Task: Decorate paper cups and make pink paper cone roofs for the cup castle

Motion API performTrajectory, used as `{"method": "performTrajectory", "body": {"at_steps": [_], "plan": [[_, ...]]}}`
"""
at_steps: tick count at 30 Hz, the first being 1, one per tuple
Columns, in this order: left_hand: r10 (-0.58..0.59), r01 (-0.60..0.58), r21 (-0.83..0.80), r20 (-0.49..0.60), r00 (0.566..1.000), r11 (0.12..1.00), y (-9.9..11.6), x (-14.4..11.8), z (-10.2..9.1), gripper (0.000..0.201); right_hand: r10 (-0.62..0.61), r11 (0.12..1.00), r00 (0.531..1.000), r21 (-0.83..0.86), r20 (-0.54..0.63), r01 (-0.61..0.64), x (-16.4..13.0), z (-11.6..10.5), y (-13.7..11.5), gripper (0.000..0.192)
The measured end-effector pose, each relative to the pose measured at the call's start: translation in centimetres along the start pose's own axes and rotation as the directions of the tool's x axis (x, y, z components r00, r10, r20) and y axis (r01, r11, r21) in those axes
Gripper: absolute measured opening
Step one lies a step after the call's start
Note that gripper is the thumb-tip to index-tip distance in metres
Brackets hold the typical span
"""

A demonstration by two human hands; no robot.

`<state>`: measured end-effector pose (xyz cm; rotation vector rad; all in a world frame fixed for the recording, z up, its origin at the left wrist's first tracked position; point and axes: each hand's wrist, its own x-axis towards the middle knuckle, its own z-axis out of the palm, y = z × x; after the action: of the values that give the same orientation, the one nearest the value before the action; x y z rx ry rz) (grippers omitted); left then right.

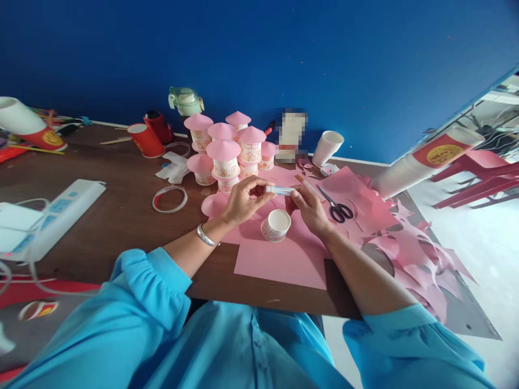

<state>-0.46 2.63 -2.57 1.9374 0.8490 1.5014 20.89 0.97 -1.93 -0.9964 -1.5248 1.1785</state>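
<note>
Between my two hands is a small slim tube with pale blue markings (280, 190), held level above the pink paper. My left hand (245, 201) pinches its left end between thumb and fingers. At the other end, my right hand (310, 209) grips the tube with the thumb on top; some of its fingers are hidden. Just below the hands, a short patterned paper cup (274, 233) stands on the pink paper sheets (279, 267), apart from both hands. Behind my left hand stand several decorated cups with pink cone roofs (225, 154).
Black-handled scissors (341, 212) lie right of my right hand, near pink paper scraps (417, 254). A tape roll (170, 199) lies to the left, with a power strip (60, 216) farther left. A stack of paper cups (405, 175) leans at the right; a blue wall (259, 54) rises behind.
</note>
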Motion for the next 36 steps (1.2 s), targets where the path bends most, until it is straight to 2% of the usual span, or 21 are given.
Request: {"method": "performTrajectory", "body": {"at_steps": [2,6,12,17,19,22,28,33,36], "plan": [[-0.008,0.008,-0.011,0.009,1.0,1.0,-0.12,0.04,0.02,0.025,-0.003,0.999,1.0,-0.044,-0.024,0.002,0.04,-0.01,-0.07,0.063],[-0.015,0.015,-0.015,0.034,0.999,1.0,-0.21,0.04,0.05,0.026,0.086,0.991,0.996,-0.105,-0.009,-0.087,-0.04,-0.07,-0.11,0.071],[-0.006,0.006,-0.01,0.026,1.0,1.0,-0.25,-0.19,0.2,0.022,0.017,0.998,0.999,-0.067,0.032,-0.015,0.03,-0.14,-0.28,0.064],[0.013,-0.015,0.028,0.061,0.998,0.999,-0.2,-0.35,0.18,0.019,0.173,0.981,0.983,-0.103,0.054,-0.167,-0.11,-0.21,-0.15,0.072],[0.027,-0.03,0.049,0.055,0.998,0.998,-0.16,-0.37,0.19,0.018,0.15,0.986,0.988,-0.081,0.048,-0.146,-0.13,-0.19,-0.11,0.071],[0.024,-0.026,0.046,0.042,0.999,0.999,-0.03,-0.32,0.19,0.018,0.05,0.997,0.999,-0.061,-0.003,-0.05,-0.12,-0.18,-0.17,0.067],[0.118,-0.12,0.036,0.059,0.991,0.992,0.37,-0.1,0.06,0.013,0.141,0.984,0.99,-0.116,0.031,-0.136,-0.18,-0.38,-0.29,0.072],[0.106,-0.108,0.03,0.046,0.993,0.994,0.57,-0.04,0.05,0.011,0.005,0.999,0.999,-0.033,0.054,-0.003,-0.1,-0.48,-0.36,0.062],[0.089,-0.089,0.003,0.052,0.995,0.996,0.59,-0.01,0.04,0.013,0.008,0.998,0.998,-0.062,0.055,-0.005,-0.08,-0.53,-0.3,0.062]]}}
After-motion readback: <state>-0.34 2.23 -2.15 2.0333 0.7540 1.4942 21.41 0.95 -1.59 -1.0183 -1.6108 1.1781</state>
